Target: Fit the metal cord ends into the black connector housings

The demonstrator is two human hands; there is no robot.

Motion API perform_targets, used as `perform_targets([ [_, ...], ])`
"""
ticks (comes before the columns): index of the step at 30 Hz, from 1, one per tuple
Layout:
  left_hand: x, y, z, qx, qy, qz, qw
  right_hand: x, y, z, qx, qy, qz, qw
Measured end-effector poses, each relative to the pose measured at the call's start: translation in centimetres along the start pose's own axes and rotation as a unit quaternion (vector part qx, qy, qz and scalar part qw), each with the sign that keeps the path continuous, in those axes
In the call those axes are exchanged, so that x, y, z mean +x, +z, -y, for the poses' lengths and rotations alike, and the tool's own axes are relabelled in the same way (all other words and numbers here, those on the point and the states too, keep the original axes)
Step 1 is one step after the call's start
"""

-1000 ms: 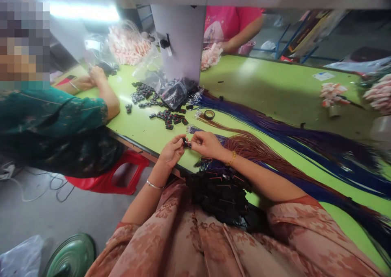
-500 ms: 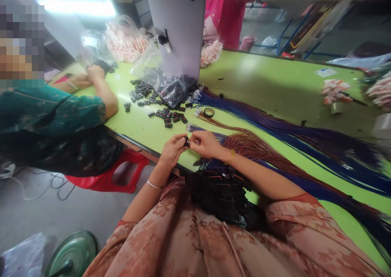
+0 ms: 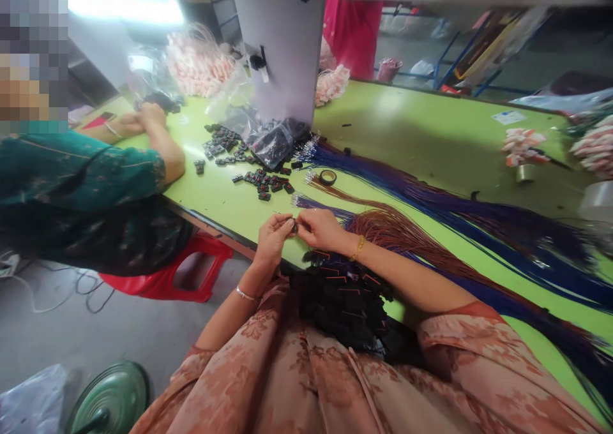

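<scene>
My left hand (image 3: 272,237) and my right hand (image 3: 318,228) meet over the near edge of the green table (image 3: 421,134), both pinching one small black connector (image 3: 292,226) between their fingertips. A thin wire seems to run from it toward my right hand, but I cannot make it out clearly. Just below my hands a heap of finished black connectors with red and blue wires (image 3: 347,297) lies in my lap. Long bundles of brown wires (image 3: 397,226) and blue wires (image 3: 454,207) stretch across the table to the right of my right hand.
Loose black connectors (image 3: 249,169) and a clear bag of them (image 3: 275,142) lie beyond my hands, near a tape roll (image 3: 328,177). A person in a green top (image 3: 86,191) works at the left on a red stool (image 3: 172,274). A grey post (image 3: 285,57) stands behind.
My hands have stayed together at the table edge, shifting slightly while working the connector. The person in pink behind the post has moved partly out of sight.
</scene>
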State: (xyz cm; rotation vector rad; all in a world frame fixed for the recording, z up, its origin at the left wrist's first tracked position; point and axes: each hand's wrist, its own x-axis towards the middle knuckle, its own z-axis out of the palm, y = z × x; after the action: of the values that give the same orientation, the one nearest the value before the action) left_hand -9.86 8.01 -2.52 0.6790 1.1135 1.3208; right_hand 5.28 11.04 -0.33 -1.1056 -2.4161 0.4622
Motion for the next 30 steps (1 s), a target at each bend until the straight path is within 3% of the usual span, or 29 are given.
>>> perform_targets([
  [3, 0.2, -0.2, -0.1, -0.011, -0.013, -0.005, 1.000, 0.9, -1.0, -1.0, 0.024, 0.037, -0.007, 0.999],
  [5, 0.4, -0.3, -0.3, -0.019, -0.016, -0.003, 1.000, 1.8, -1.7, -2.3, 0.010, 0.099, -0.034, 0.994],
  [10, 0.6, 0.0, -0.4, -0.035, -0.030, 0.020, 0.999, 3.1, -2.1, -5.4, -0.087, 0.213, 0.050, 0.972],
  [17, 0.5, 0.6, 0.0, -0.044, -0.026, 0.059, 0.997, 3.1, -1.3, -5.9, -0.133, 0.236, 0.095, 0.958],
  [21, -0.6, 1.6, 0.1, -0.003, 0.009, 0.130, 0.992, 3.2, -1.3, -5.8, -0.150, 0.242, 0.097, 0.954],
  [23, -1.8, 2.3, 0.1, 0.089, 0.019, 0.216, 0.972, 3.1, -1.3, -6.0, -0.145, 0.251, 0.084, 0.953],
  [26, -3.7, 3.5, 0.2, 0.280, 0.078, 0.326, 0.899, 3.1, -1.3, -6.6, -0.105, 0.253, 0.045, 0.961],
  [28, -4.6, 4.1, 0.4, 0.341, 0.132, 0.324, 0.873, 3.2, -1.4, -7.2, -0.050, 0.242, 0.013, 0.969],
  [30, -4.9, 4.4, 0.6, 0.318, 0.150, 0.291, 0.890, 3.4, -1.5, -7.9, 0.028, 0.238, -0.015, 0.971],
])
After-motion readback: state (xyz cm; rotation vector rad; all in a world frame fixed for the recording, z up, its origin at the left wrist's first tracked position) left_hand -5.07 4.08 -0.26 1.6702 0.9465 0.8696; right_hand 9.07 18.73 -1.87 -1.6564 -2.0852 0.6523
